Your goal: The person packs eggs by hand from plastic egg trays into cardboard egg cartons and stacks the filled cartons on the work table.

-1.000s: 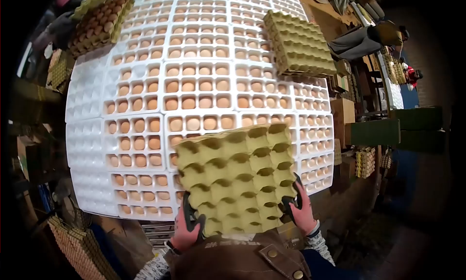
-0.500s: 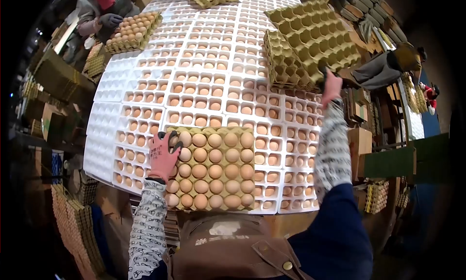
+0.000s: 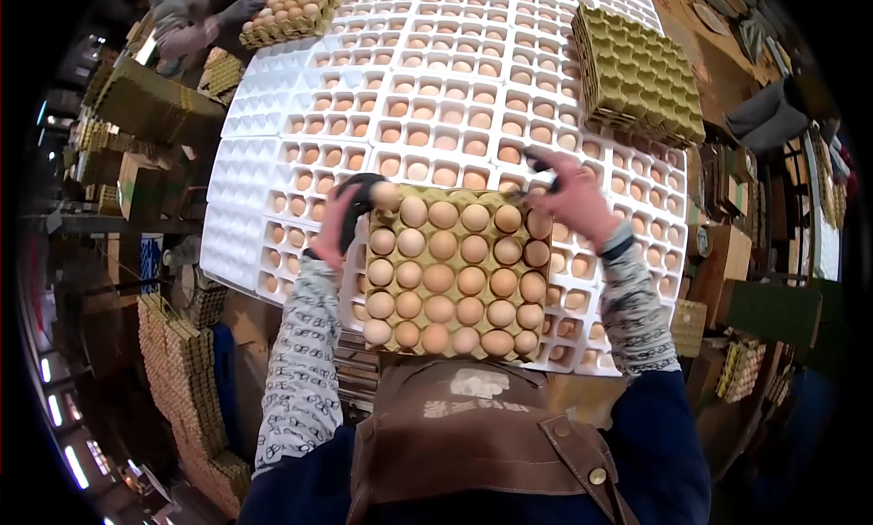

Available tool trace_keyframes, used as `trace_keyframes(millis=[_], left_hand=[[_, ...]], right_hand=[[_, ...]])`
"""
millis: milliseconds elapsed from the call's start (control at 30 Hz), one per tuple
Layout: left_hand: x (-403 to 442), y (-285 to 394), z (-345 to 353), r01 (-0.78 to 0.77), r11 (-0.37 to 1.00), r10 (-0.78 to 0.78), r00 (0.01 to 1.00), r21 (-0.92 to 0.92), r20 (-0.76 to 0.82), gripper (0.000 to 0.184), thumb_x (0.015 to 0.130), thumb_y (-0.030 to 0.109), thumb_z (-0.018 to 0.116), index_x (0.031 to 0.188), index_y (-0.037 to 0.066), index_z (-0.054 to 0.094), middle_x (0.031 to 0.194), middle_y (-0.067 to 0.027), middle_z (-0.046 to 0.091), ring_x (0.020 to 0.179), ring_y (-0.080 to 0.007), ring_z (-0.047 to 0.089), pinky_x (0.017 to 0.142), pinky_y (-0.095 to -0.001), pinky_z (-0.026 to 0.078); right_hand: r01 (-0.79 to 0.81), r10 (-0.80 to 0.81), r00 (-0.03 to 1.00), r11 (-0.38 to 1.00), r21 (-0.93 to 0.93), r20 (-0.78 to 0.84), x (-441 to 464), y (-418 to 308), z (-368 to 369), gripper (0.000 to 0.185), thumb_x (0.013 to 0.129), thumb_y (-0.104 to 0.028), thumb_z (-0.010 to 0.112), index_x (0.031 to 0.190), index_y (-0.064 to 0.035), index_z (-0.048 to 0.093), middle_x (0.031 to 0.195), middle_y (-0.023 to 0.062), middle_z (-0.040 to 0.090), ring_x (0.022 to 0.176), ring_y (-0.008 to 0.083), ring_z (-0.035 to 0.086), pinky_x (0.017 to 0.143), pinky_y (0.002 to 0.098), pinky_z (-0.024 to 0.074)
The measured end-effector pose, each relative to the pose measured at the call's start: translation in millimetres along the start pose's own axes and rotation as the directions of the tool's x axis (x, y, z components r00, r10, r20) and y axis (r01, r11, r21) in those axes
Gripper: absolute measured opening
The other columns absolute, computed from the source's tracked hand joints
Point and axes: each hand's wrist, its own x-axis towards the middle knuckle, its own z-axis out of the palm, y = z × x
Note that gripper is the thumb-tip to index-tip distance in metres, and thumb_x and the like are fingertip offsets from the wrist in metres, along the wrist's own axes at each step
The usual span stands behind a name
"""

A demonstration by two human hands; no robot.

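Observation:
A pulp egg tray [image 3: 391,348] full of brown eggs lies in front of me, over white foam trays. My left hand [image 3: 344,217], in a pink glove with black fingertips, is closed on an egg [image 3: 386,195] at the tray's far left corner. That egg sits a little higher than its row. My right hand [image 3: 577,202], gloved alike, is over the tray's far right corner, its thumb and fingers apart. Nothing shows between them. White foam trays [image 3: 375,152] with eggs in their cells spread beneath and beyond the pulp tray.
A stack of pulp trays [image 3: 641,75] stands on the foam trays at the far right. At the far left, another person's gloved hand [image 3: 244,8] is beside a second tray of eggs [image 3: 296,11]. Foam trays with bare cells [image 3: 235,193] lie left. Tall egg stacks [image 3: 177,370] stand lower left.
My right hand has let go of the upper pulp tray and come back to the egg tray. That pulp tray now lies on the stack. My left hand has closed on a corner egg.

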Motion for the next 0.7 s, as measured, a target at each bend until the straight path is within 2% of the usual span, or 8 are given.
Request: trace_keyframes(millis=[233,333,433,500,567,633,667,700], left_hand=[[2.9,76.2,42.7,-0.322,0.861,0.102,0.867,0.393,0.487,0.028,0.084,0.009,0.063,0.111,0.002,0.065,0.105,-0.0118,0.062,0.099,-0.0237,0.060,0.090,-0.0326,0.046],[2.9,64.0,37.5,-0.064,0.997,0.031,0.883,0.054,0.468,0.040,0.082,0.010,0.069,0.120,0.001,0.062,0.106,-0.0062,0.065,0.093,-0.0168,0.059,0.085,-0.0286,0.047],[-4.4,36.6,9.4,0.230,0.837,-0.083,0.950,-0.496,0.300,0.054,0.082,0.004,0.071,0.132,0.000,0.054,0.113,-0.0038,0.063,0.096,-0.0120,0.058,0.084,-0.0232,0.048],[-11.9,5.6,-9.1,0.207,0.678,-0.049,0.970,-0.705,0.238,0.055,0.092,0.020,0.061,0.141,0.004,0.043,0.120,-0.0083,0.060,0.107,-0.0203,0.058,0.094,-0.0342,0.048],[-17.2,-9.4,-17.1,0.224,0.456,-0.034,0.972,-0.861,0.234,0.056,0.098,0.027,0.054,0.147,0.006,0.037,0.126,-0.0118,0.057,0.114,-0.0263,0.057,0.098,-0.0416,0.048],[-20.5,-10.8,-21.9,0.290,0.187,-0.009,0.956,-0.939,0.293,0.055,0.100,0.026,0.051,0.148,0.008,0.034,0.131,-0.0143,0.054,0.116,-0.0300,0.056,0.099,-0.0456,0.048],[-22.5,-7.5,-22.4,0.298,0.159,-0.010,0.954,-0.941,0.300,0.054,0.100,0.025,0.050,0.149,0.008,0.034,0.133,-0.0155,0.053,0.119,-0.0316,0.054,0.099,-0.0463,0.047],[-25.2,-3.3,-21.5,0.306,0.130,-0.011,0.951,-0.943,0.308,0.054,0.100,0.023,0.050,0.149,0.008,0.033,0.136,-0.0168,0.052,0.122,-0.0332,0.053,0.099,-0.0469,0.046]], right_hand=[[0.466,-0.238,0.854,0.747,-0.474,0.463,8.0,-37.2,68.3,0.060,0.078,-0.021,0.072,0.133,-0.0154,0.050,0.106,0.0089,0.059,0.093,0.0289,0.062,0.075,0.0407,0.0495],[0.052,-0.071,0.969,0.995,0.086,0.237,-0.5,-35.4,44.2,0.047,0.086,-0.018,0.067,0.132,-0.0130,0.055,0.105,0.0099,0.067,0.092,0.0219,0.065,0.075,0.0336,0.0526],[-0.291,0.210,0.952,0.378,0.879,0.225,-1.5,-25.5,28.4,0.035,0.094,-0.015,0.060,0.127,-0.0025,0.057,0.106,0.0039,0.065,0.100,0.0137,0.063,0.078,0.0275,0.0539],[0.155,-0.169,0.984,0.699,0.699,-0.049,2.4,-25.7,40.4,0.035,0.095,-0.015,0.058,0.127,0.0006,0.057,0.111,0.0073,0.065,0.100,0.0139,0.063,0.078,0.0272,0.0539],[-0.319,0.018,0.940,0.407,0.856,0.342,13.1,-50.0,39.3,0.039,0.092,-0.022,0.061,0.128,-0.0054,0.058,0.105,0.0089,0.068,0.093,0.0134,0.064,0.075,0.0287,0.0532],[-0.359,0.290,0.841,0.931,0.070,0.457,22.4,-101.8,55.8,0.046,0.088,-0.028,0.064,0.130,-0.0124,0.057,0.097,0.0111,0.069,0.089,0.0176,0.065,0.075,0.0320,0.0528],[0.226,-0.110,0.941,0.908,-0.354,0.318,17.7,-76.4,90.0,0.056,0.083,-0.034,0.069,0.134,-0.0174,0.052,0.096,0.0121,0.068,0.089,0.0241,0.067,0.077,0.0371,0.0520],[0.250,-0.082,0.932,0.850,-0.463,0.352,14.4,-82.1,98.4,0.062,0.080,-0.026,0.071,0.137,-0.0168,0.049,0.111,0.0150,0.064,0.093,0.0358,0.063,0.082,0.0413,0.0509]])
